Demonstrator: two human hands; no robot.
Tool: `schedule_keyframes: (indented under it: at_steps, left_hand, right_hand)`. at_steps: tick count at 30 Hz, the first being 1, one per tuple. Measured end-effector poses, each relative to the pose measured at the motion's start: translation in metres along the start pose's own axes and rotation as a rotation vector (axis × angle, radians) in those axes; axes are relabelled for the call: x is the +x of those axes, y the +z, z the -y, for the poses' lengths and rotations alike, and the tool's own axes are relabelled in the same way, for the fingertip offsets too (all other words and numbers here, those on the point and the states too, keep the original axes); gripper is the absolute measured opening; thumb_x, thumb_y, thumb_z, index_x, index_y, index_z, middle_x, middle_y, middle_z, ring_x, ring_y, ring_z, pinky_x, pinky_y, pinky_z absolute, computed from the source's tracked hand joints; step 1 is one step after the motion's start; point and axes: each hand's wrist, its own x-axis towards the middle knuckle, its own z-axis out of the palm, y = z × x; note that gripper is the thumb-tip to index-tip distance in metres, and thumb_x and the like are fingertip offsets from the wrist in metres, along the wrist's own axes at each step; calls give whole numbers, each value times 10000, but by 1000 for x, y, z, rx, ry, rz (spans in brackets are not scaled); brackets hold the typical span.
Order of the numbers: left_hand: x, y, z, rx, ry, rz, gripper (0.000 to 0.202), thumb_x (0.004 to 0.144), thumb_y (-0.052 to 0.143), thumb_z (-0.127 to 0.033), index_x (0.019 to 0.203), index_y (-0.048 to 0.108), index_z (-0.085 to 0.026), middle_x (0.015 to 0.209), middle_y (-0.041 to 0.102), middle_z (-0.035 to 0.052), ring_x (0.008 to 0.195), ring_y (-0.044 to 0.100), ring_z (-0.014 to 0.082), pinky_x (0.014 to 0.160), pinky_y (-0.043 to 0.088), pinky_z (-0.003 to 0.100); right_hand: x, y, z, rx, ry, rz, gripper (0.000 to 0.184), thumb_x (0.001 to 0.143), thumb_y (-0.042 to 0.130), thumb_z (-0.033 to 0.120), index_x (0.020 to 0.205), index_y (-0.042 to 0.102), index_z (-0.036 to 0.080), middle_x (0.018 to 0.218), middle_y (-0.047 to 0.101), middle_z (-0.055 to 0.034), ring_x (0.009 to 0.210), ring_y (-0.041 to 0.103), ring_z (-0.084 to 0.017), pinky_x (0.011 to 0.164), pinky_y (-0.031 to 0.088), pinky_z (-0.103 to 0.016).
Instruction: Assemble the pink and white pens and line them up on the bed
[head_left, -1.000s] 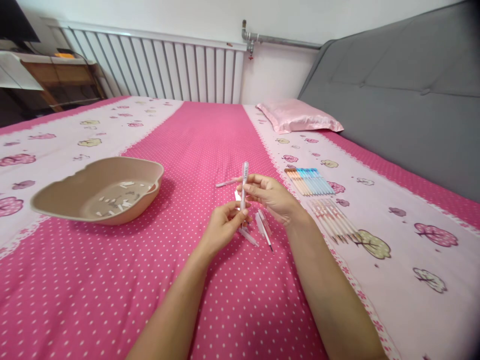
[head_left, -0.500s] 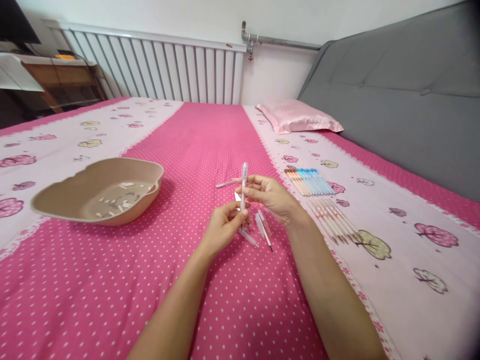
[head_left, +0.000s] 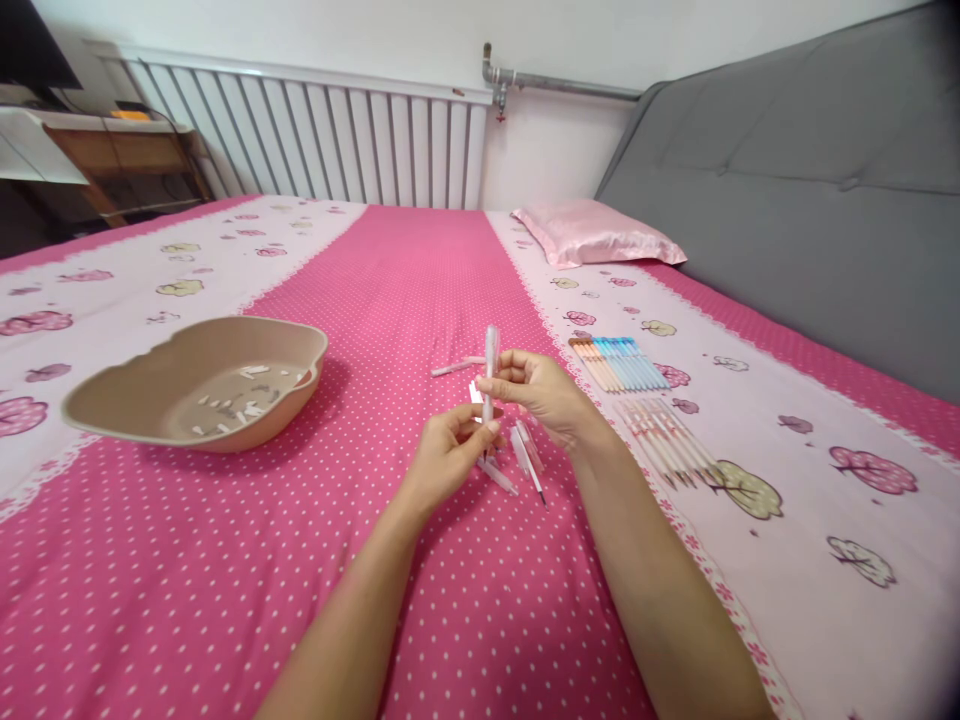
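A pale pink pen (head_left: pixel 490 362) stands upright between my two hands over the pink dotted bedspread. My left hand (head_left: pixel 448 452) pinches its lower end with closed fingers. My right hand (head_left: pixel 541 392) grips the barrel's middle from the right, fingers curled round it. Under my hands lie a few loose pen parts (head_left: pixel 525 455), one with a dark tip. Another pale pen piece (head_left: pixel 454 366) lies just beyond them on the bed.
A beige shallow bowl (head_left: pixel 135 388) with several small white bits stands at the left. Two rows of pens lie at the right: blue and orange ones (head_left: pixel 619 362), pink-white ones (head_left: pixel 666 436). A pink pillow (head_left: pixel 594 234) and grey headboard are behind.
The pen has turned slightly in my fingers; its printed side no longer faces me. Both hands stay in the same place.
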Motion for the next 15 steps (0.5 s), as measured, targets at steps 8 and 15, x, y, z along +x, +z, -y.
schedule_keyframes:
  at_steps: [8, 15]
  left_hand:
    - [-1, 2, -4, -35, -5, -7, 345, 736, 676, -413, 891, 618, -110, 718, 672, 64, 644, 620, 151, 617, 487, 281]
    - [0, -1, 0, -49, -11, 4, 356, 769, 650, -402, 970, 622, -109, 752, 674, 74, 686, 637, 166, 647, 505, 294]
  right_hand:
    - [1, 0, -2, -34, -16, 15, 300, 611, 799, 296, 804, 595, 190, 701, 589, 22, 642, 577, -118, 597, 474, -264]
    - [-1, 2, 1, -1, -8, 57, 268, 686, 749, 359, 857, 629, 192, 838, 644, -19, 738, 579, -130, 661, 480, -272]
